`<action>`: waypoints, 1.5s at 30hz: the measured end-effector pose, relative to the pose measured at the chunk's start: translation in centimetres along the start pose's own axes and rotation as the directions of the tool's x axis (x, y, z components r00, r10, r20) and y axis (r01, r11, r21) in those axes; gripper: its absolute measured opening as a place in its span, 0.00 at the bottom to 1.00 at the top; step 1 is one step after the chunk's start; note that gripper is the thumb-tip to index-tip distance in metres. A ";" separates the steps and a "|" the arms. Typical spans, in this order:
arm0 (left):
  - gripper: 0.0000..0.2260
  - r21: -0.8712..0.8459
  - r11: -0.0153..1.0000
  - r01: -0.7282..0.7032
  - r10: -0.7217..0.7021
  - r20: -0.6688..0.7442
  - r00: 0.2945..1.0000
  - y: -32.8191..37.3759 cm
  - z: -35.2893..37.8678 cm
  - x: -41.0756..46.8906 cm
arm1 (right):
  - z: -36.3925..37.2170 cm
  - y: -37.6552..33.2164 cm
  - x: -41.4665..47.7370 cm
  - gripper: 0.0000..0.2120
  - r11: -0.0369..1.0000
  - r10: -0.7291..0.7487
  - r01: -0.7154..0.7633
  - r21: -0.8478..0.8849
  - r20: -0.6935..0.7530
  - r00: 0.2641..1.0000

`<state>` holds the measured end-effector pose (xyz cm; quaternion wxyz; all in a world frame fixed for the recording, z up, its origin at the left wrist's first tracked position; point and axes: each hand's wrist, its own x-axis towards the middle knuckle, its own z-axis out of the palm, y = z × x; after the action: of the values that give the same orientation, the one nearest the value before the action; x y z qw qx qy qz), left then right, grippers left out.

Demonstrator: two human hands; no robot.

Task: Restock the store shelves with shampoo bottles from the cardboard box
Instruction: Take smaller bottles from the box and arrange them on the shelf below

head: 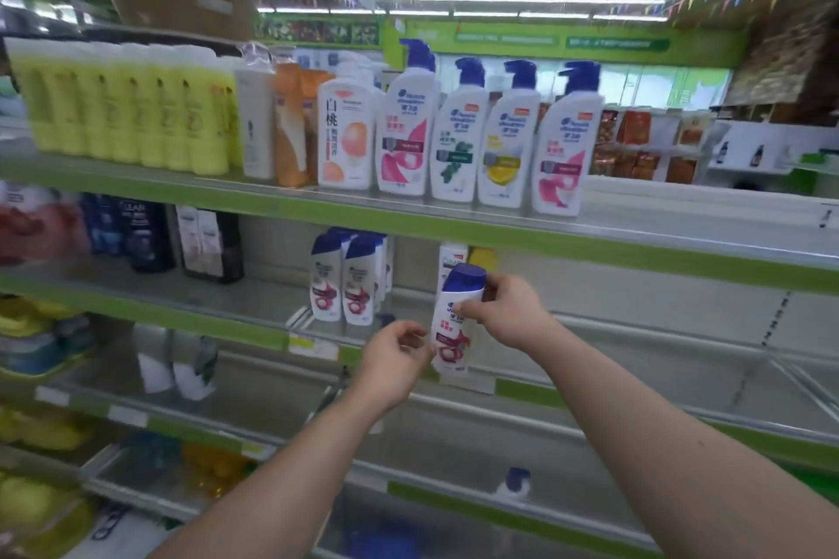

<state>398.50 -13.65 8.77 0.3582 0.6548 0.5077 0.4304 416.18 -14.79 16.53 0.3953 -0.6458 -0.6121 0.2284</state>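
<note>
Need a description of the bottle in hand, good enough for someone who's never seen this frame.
Find the green-edged shelf carrying the tall pump bottles, then drop one level. There the right hand grips a small white shampoo bottle with a blue cap and dark red label. Unlike the matching bottles standing to its left, it is in the air and tilted.

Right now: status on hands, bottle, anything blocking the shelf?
Right hand grips shampoo bottle near its cap, roughly upright, not yet shelved. Left hand curled beside its base, contact unclear. Matching bottles stand to its left; nothing visibly blocking.
</note>
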 end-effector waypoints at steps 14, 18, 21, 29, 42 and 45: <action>0.20 0.198 0.980 -0.020 -0.011 0.155 0.988 -5.5 -3.3 11.8 | 10.1 0.7 12.7 0.16 0.989 0.144 -0.144 0.009 -0.120 0.982; 0.13 0.247 0.967 -0.067 0.028 0.158 0.987 -5.7 -3.5 12.3 | 11.4 2.5 11.9 0.19 0.983 0.185 -0.184 0.023 -0.123 0.975; 0.10 0.252 0.963 -0.094 0.055 0.160 0.986 -5.8 -3.9 12.5 | 12.7 4.1 10.7 0.21 0.963 0.267 -0.270 -0.001 -0.134 0.954; 0.10 0.205 0.970 -0.133 0.095 0.186 0.978 -5.7 -5.3 12.9 | 15.1 5.9 13.9 0.17 0.946 0.267 -0.300 -0.126 -0.225 0.937; 0.09 0.176 0.967 -0.186 0.143 0.233 0.962 -6.5 -7.4 13.2 | 18.8 4.7 20.7 0.16 0.891 0.358 -0.420 -0.173 -0.303 0.883; 0.09 0.172 0.965 -0.199 0.155 0.236 0.959 -6.6 -7.4 13.4 | 18.8 4.4 21.7 0.15 0.855 0.381 -0.454 -0.251 -0.289 0.878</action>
<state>390.86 1.12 8.24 0.3065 0.7732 0.4435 0.3340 407.41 10.86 6.15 0.2965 -0.8397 -0.4348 0.1340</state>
